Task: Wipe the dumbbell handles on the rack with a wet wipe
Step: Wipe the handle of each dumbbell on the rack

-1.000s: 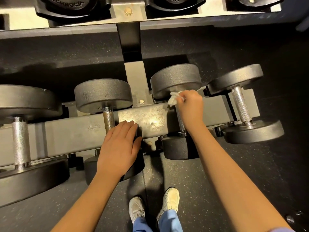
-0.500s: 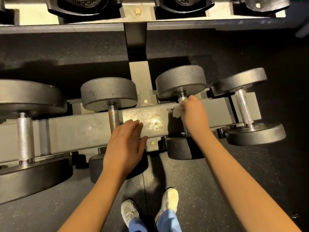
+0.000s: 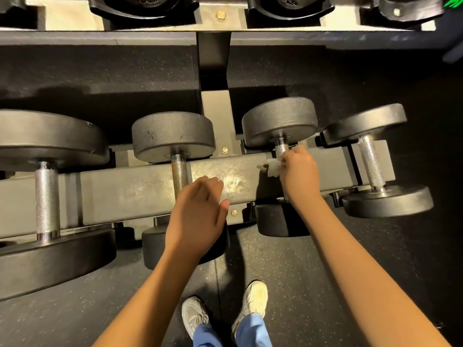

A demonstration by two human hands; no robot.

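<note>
Your right hand [image 3: 298, 171] pinches the wet wipe [image 3: 273, 169] against the dumbbell handle [image 3: 281, 147] near the right end of the rack rail [image 3: 125, 189]. That handle runs front to back across the rack rail, so I think you should rub toward you and away. Your left hand [image 3: 198, 211] lies flat and loose at the front edge, holding nothing.

Gym weight room: black round-headed dumbbells [image 3: 172, 136] with knurled steel handles [image 3: 47, 196] laid across a two-tier metal rack [image 3: 125, 194], above speckled black rubber flooring [image 3: 300, 284].
</note>
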